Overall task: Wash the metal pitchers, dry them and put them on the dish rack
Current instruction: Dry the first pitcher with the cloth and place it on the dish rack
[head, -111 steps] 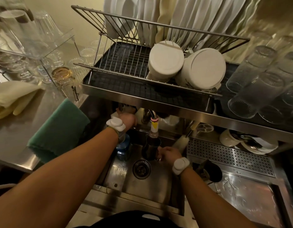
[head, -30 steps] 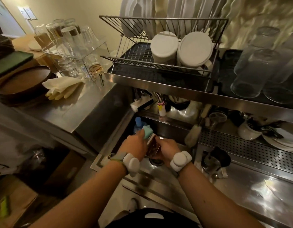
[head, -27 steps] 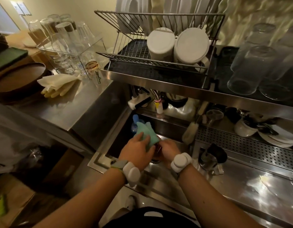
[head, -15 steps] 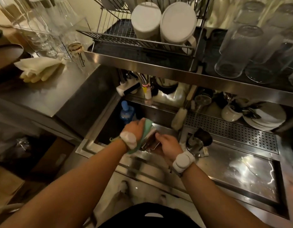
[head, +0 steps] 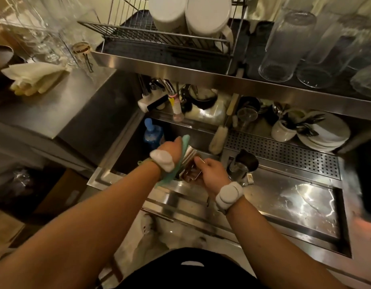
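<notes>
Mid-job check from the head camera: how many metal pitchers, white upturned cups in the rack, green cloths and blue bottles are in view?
Metal pitchers: 2, one held, one standing to its right
White upturned cups in the dish rack: 2
Green cloth: 1
Blue bottle: 1
Total: 6

Shiny polished steel pitcher point(head: 189, 160), soft matt green cloth point(head: 185, 142), glossy wet steel counter point(head: 288, 202), clear smooth glass tumblers point(head: 284, 43).
</notes>
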A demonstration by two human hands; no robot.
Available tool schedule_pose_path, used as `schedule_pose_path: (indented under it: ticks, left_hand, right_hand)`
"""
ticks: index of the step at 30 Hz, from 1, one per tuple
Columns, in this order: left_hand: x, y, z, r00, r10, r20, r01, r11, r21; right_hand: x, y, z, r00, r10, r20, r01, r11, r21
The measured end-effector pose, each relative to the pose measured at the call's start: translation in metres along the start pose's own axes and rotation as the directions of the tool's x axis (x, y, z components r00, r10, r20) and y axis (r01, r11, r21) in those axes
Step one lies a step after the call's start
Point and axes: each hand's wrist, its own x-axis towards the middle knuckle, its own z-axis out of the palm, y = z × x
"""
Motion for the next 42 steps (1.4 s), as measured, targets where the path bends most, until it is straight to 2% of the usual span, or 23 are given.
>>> schedule_pose_path:
  ticks: [2,5,6,8,9,10,12,13,15,16,18,21,24,27,29,31,32,33,35,37,38,40,42]
  left_hand:
    - [-0.015,0.028,0.019,0.979,0.048,-0.201,-0.026,0.994,0.108]
    - [-0.035,0.055,0.036,0.934,-0.023,-0.357,-0.021,0.993,-0.120]
    - [-0.033,0.055,0.030,0.939,-0.048,-0.340,-0.010,0.986,-0.165]
    - [-0.015,0.046,0.012,0.981,0.005,-0.196,-0.033,0.990,-0.139]
    - [-0.005,0.042,0.003,0.991,0.021,-0.133,-0.046,0.980,-0.195]
    - [0.005,0.041,-0.010,1.000,-0.012,-0.022,0.006,0.967,-0.255]
    - [0.012,0.040,-0.032,0.991,-0.059,0.122,0.117,0.824,-0.554]
    - [0.013,0.038,-0.038,0.990,0.009,0.138,0.085,0.746,-0.661]
    - [0.010,0.040,-0.049,0.962,0.237,0.138,-0.058,0.667,-0.743]
    - [0.009,0.040,-0.048,0.942,0.304,0.143,-0.068,0.590,-0.805]
    - [0.001,0.047,-0.052,0.932,0.333,0.141,0.004,0.380,-0.925]
    - [-0.001,0.055,-0.047,0.960,0.279,0.031,-0.036,0.230,-0.973]
    - [0.001,0.053,-0.044,0.990,0.108,0.088,0.075,0.124,-0.989]
    - [0.004,0.041,-0.027,0.993,0.089,0.084,0.071,0.141,-0.988]
    - [-0.004,0.036,-0.011,0.977,0.168,0.135,0.140,-0.019,-0.990]
    - [-0.012,0.034,0.003,0.948,0.306,0.087,0.180,-0.293,-0.939]
    - [-0.017,0.033,0.006,0.941,0.332,0.064,0.195,-0.380,-0.904]
    - [-0.020,0.031,0.008,0.953,0.300,0.048,0.173,-0.406,-0.897]
    - [-0.022,0.034,0.014,0.978,0.202,0.045,0.122,-0.391,-0.912]
    - [-0.024,0.053,0.019,0.991,0.024,0.132,0.129,-0.428,-0.894]
    - [-0.021,0.067,0.021,0.982,-0.118,0.150,0.080,-0.460,-0.884]
    - [-0.016,0.093,0.021,0.913,-0.387,0.131,-0.095,-0.511,-0.854]
    - [0.003,0.093,0.021,0.812,-0.570,0.125,-0.224,-0.502,-0.835]
  right_hand:
    - [0.006,-0.004,-0.005,0.998,-0.027,-0.052,0.024,0.997,-0.068]
    - [0.007,-0.012,-0.014,0.995,-0.075,-0.071,0.059,0.977,-0.202]
    - [0.008,-0.012,-0.017,0.994,-0.092,-0.063,0.077,0.976,-0.205]
    - [0.006,-0.011,-0.023,0.990,-0.140,-0.012,0.137,0.979,-0.152]
    - [0.004,-0.012,-0.025,0.988,-0.155,0.021,0.156,0.981,-0.113]
    - [0.002,-0.013,-0.027,0.986,-0.161,0.048,0.164,0.983,-0.081]
    - [0.000,-0.016,-0.030,0.983,-0.167,0.070,0.169,0.985,-0.020]
    - [0.000,-0.017,-0.032,0.983,-0.172,0.065,0.172,0.985,0.011]
    - [0.001,-0.023,-0.036,0.981,-0.186,0.047,0.182,0.981,0.071]
    - [0.002,-0.025,-0.037,0.981,-0.191,0.035,0.186,0.978,0.098]
    - [0.006,-0.030,-0.040,0.979,-0.204,-0.017,0.204,0.973,0.110]
    - [0.012,-0.034,-0.042,0.973,-0.213,-0.083,0.219,0.973,0.072]
    - [0.015,-0.034,-0.040,0.973,-0.198,-0.118,0.204,0.978,0.035]
    - [0.018,-0.036,-0.039,0.975,-0.163,-0.151,0.159,0.986,-0.042]
    - [0.020,-0.038,-0.039,0.978,-0.128,-0.164,0.111,0.988,-0.106]
    - [0.023,-0.039,-0.039,0.978,-0.109,-0.180,0.090,0.990,-0.111]
    - [0.023,-0.040,-0.038,0.975,-0.107,-0.194,0.086,0.990,-0.111]
    - [0.024,-0.041,-0.036,0.973,-0.107,-0.204,0.085,0.990,-0.115]
    - [0.027,-0.043,-0.035,0.968,-0.111,-0.226,0.075,0.984,-0.162]
    - [0.029,-0.042,-0.036,0.951,-0.133,-0.280,0.065,0.969,-0.240]
    - [0.029,-0.042,-0.036,0.935,-0.145,-0.324,0.058,0.963,-0.264]
    - [0.026,-0.044,-0.031,0.915,-0.152,-0.373,0.080,0.976,-0.203]
    - [0.022,-0.047,-0.021,0.934,-0.116,-0.339,0.111,0.993,-0.034]
